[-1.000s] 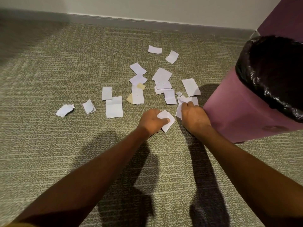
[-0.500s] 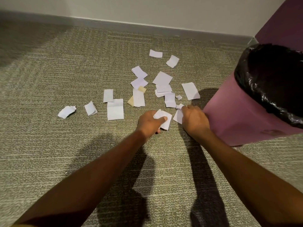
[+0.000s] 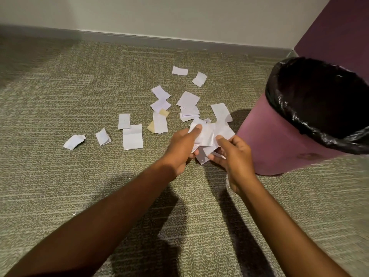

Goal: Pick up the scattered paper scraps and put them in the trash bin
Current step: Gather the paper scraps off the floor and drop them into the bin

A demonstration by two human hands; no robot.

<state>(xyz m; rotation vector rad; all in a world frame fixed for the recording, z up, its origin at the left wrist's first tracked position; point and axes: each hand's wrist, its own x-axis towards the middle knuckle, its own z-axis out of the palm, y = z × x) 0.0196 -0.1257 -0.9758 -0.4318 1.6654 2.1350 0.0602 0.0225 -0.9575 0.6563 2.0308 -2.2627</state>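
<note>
Several white paper scraps [image 3: 187, 99] and one tan scrap [image 3: 163, 112] lie scattered on the carpet. My left hand [image 3: 180, 147] and my right hand [image 3: 235, 156] are raised just above the floor, close together, both gripping a small bunch of white scraps [image 3: 208, 135] between them. A purple trash bin [image 3: 279, 140] with a black liner [image 3: 287, 108] stands just right of my right hand, its mouth open and dark inside. More scraps lie to the left, among them a larger sheet [image 3: 132, 136] and a curled piece [image 3: 73, 141].
Olive patterned carpet [image 3: 60, 186] covers the floor. A white wall with a grey baseboard [image 3: 139, 37] runs along the back. A purple panel [image 3: 335, 31] rises behind the bin at the right.
Both hands lifted off the carpet and came together, carrying the scraps they had pinched on the floor. The scraps near the bin are now gathered in one bunch.
</note>
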